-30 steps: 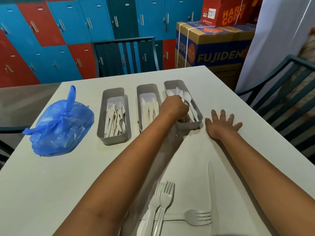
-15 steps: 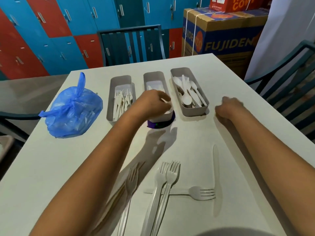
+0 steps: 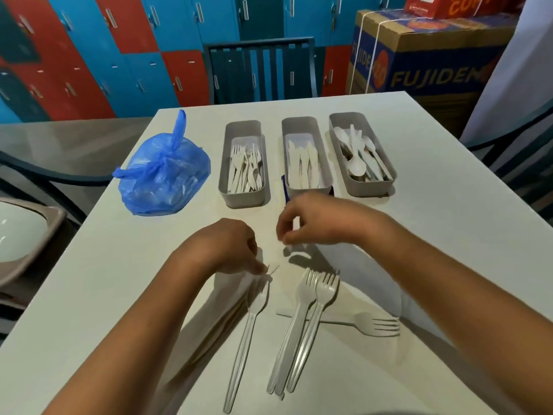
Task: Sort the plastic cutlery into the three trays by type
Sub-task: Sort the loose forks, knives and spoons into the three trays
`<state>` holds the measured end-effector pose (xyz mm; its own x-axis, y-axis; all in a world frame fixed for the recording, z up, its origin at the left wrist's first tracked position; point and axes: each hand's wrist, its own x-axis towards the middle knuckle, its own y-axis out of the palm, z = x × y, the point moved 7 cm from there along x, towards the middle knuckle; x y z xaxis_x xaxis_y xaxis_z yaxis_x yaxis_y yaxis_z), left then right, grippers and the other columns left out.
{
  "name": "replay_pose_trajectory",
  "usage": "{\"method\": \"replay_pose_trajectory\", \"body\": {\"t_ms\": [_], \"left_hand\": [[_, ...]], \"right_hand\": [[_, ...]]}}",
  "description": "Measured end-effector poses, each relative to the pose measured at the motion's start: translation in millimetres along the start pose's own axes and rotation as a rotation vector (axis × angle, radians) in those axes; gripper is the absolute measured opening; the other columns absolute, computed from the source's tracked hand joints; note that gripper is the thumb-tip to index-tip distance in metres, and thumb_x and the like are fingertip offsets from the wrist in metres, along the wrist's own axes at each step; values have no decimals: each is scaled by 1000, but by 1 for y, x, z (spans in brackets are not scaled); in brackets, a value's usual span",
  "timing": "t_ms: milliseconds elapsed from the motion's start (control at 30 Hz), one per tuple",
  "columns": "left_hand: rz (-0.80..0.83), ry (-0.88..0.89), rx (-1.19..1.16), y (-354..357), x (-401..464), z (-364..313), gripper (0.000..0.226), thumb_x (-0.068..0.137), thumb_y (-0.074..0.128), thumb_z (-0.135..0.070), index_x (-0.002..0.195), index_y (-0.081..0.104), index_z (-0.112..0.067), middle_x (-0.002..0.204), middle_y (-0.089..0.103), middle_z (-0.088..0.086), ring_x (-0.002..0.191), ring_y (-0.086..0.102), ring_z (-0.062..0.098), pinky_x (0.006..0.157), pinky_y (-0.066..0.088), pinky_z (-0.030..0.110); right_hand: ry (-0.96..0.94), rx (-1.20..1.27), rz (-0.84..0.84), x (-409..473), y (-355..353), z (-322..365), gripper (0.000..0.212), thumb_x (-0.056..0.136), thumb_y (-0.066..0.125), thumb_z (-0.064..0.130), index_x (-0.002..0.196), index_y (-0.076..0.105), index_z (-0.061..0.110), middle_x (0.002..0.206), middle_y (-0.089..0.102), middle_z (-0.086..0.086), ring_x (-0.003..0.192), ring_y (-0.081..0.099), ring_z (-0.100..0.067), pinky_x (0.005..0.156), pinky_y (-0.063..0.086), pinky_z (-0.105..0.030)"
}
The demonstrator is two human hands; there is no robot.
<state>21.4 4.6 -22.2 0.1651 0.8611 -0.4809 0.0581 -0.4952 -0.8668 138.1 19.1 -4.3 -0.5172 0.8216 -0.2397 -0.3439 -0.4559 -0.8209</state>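
Head view: the left hand (image 3: 227, 250) pinches the tines of a fork (image 3: 248, 330) on the tabletop (image 3: 434, 235), the right hand (image 3: 314, 220) hovers, fingers curled, whether holding anything unclear, below the knife tray (image 3: 305, 154).

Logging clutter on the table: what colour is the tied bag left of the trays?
Translucent blue; the bag shows clearly in the head view.

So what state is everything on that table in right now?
Fork tray: holds forks.
Knife tray: holds knives.
Spoon tray: holds spoons.
Blue plastic bag: knotted shut, lying on the table.
Loose forks: four lying unsorted on the table.
Left hand: fingers curled, at a fork's tines.
Right hand: fingers curled, apparently empty.
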Motion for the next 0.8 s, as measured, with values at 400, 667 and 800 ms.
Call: {"method": "replay_pose_trajectory", "body": {"t_ms": [400, 667, 800], "left_hand": [[47, -38, 18, 29, -16, 29, 35, 70, 78, -37, 98, 64, -22, 101, 66, -4, 88, 60, 14, 71, 45, 23], [-88, -48, -109, 27, -5, 40, 25, 79, 72, -32, 100, 66, -21, 98, 65, -4, 86, 57, 14, 72, 42, 22], [-85, -25, -147, 27, -1, 45, 16, 81, 68, -29, 93, 62, -22, 87, 58, -5, 78, 56, 13, 64, 42, 20]], "right_hand": [[-224, -146, 158, 6, 67, 39, 31, 81, 71, 27, 112, 69, 32, 116, 50, 12, 95, 44, -3, 63, 34, -15], [-170, -235, 137, 16, 59, 36, 18, 80, 71, 19, 96, 67, 26, 109, 56, 10, 99, 51, -12, 68, 41, -21], [-115, -183, 146, 19, 53, 27, 12, 82, 69, 13, 89, 67, 22, 94, 64, 7, 91, 58, -14, 73, 50, -27]]}}
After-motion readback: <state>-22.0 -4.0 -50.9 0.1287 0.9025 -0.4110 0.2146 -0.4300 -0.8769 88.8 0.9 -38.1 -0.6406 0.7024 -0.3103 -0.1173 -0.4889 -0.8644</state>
